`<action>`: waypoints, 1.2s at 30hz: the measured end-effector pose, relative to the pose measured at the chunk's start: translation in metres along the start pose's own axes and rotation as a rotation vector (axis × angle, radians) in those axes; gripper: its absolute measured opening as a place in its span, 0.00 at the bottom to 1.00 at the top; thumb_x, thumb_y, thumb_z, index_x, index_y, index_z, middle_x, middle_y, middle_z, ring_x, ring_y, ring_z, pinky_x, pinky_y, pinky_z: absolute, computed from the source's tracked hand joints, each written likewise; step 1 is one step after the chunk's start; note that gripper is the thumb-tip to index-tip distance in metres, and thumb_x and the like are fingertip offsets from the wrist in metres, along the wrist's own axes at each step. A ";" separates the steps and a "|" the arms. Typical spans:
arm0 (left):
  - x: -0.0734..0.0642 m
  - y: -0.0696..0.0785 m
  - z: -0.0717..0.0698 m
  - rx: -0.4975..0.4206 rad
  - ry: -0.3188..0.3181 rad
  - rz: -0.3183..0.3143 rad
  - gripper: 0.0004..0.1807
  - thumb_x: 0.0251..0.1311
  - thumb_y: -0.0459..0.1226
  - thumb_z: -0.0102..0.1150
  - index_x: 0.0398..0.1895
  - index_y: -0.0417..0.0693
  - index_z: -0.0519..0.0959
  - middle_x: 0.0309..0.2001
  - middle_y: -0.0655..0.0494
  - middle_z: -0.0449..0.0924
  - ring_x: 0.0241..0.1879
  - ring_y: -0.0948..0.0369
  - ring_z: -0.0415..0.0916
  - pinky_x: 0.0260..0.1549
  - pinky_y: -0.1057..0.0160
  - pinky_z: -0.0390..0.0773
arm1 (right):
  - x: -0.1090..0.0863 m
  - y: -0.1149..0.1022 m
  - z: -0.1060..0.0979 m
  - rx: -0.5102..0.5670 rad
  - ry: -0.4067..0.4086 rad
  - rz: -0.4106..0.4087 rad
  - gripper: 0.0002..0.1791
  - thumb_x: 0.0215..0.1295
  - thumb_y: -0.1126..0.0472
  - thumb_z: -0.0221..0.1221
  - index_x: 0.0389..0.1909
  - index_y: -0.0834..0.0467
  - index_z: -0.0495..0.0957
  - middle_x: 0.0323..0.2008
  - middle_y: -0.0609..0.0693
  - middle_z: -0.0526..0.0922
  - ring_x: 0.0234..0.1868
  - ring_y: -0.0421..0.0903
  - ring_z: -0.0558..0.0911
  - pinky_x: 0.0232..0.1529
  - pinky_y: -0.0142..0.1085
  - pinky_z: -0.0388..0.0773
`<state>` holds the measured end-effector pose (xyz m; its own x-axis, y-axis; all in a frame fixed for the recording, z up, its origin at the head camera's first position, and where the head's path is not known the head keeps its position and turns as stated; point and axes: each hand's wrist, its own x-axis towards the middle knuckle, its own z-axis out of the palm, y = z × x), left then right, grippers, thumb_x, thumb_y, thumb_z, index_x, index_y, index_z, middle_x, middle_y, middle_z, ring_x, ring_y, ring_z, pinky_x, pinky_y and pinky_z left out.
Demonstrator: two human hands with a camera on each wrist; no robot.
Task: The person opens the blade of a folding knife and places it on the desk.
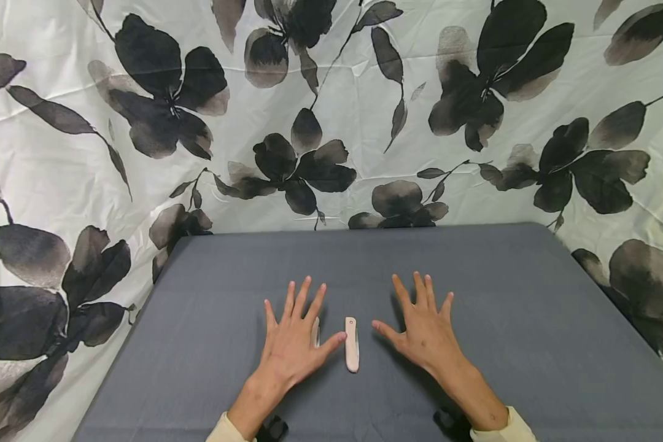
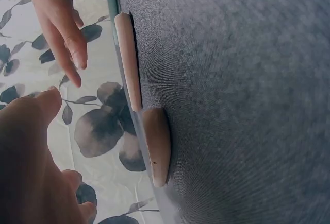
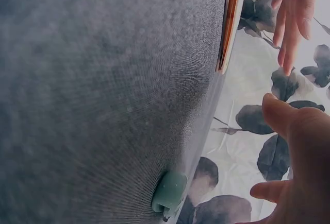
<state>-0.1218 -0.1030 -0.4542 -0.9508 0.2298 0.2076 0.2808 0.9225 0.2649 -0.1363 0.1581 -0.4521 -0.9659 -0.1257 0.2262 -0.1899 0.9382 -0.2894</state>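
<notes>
Both hands hover palm down over the grey table with fingers spread and hold nothing. Between them in the head view lies a pale pink pocketknife-like thing (image 1: 352, 345), folded, with a metal edge along its right side. My left hand (image 1: 294, 347) is just left of it, the thumb tip close to its side. Under that hand a second slim, pale thing (image 1: 316, 333) shows only a strip; the left wrist view shows a rounded pink-beige thing (image 2: 157, 147). My right hand (image 1: 426, 331) covers a small green thing (image 3: 170, 190), seen in the right wrist view.
The grey cloth-covered table (image 1: 353, 264) stretches beyond and beside both hands. Behind it and on both sides hangs a white curtain (image 1: 364, 110) with dark flowers. Black wrist devices (image 1: 272, 428) sit under the forearms near the front edge.
</notes>
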 end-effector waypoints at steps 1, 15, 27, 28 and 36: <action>0.001 0.000 0.000 -0.002 -0.002 0.000 0.52 0.62 0.77 0.46 0.85 0.71 0.47 0.86 0.62 0.39 0.86 0.51 0.36 0.72 0.20 0.44 | 0.001 0.000 0.000 0.004 -0.003 0.001 0.56 0.60 0.31 0.67 0.82 0.53 0.58 0.80 0.71 0.54 0.82 0.72 0.51 0.69 0.82 0.45; 0.002 -0.003 0.002 -0.129 -0.009 -0.036 0.43 0.71 0.65 0.52 0.83 0.58 0.59 0.85 0.52 0.51 0.83 0.44 0.51 0.71 0.25 0.57 | 0.004 0.000 -0.002 0.093 0.052 -0.048 0.37 0.67 0.47 0.69 0.71 0.61 0.72 0.68 0.68 0.73 0.69 0.66 0.73 0.69 0.67 0.67; -0.002 -0.006 0.001 -0.231 0.005 -0.077 0.36 0.75 0.57 0.54 0.78 0.48 0.67 0.78 0.45 0.64 0.76 0.45 0.66 0.67 0.37 0.70 | 0.005 -0.011 0.000 0.213 0.011 -0.025 0.25 0.68 0.53 0.69 0.62 0.59 0.81 0.57 0.59 0.81 0.57 0.60 0.80 0.54 0.58 0.78; -0.002 -0.007 0.001 -0.237 0.010 -0.083 0.35 0.75 0.56 0.54 0.77 0.48 0.68 0.77 0.45 0.66 0.75 0.45 0.68 0.65 0.37 0.71 | 0.006 -0.012 0.000 0.221 0.001 -0.021 0.24 0.68 0.53 0.69 0.62 0.58 0.81 0.57 0.58 0.81 0.56 0.59 0.81 0.53 0.58 0.78; -0.005 -0.007 0.001 -0.232 0.029 -0.118 0.32 0.73 0.53 0.59 0.73 0.45 0.73 0.67 0.46 0.76 0.65 0.47 0.77 0.60 0.42 0.77 | 0.006 -0.027 0.004 0.304 -0.048 -0.043 0.22 0.68 0.54 0.68 0.60 0.56 0.82 0.55 0.53 0.82 0.57 0.56 0.82 0.54 0.54 0.81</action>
<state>-0.1188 -0.1104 -0.4586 -0.9756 0.1129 0.1883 0.1938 0.8456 0.4974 -0.1379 0.1308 -0.4466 -0.9617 -0.1852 0.2022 -0.2678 0.7930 -0.5472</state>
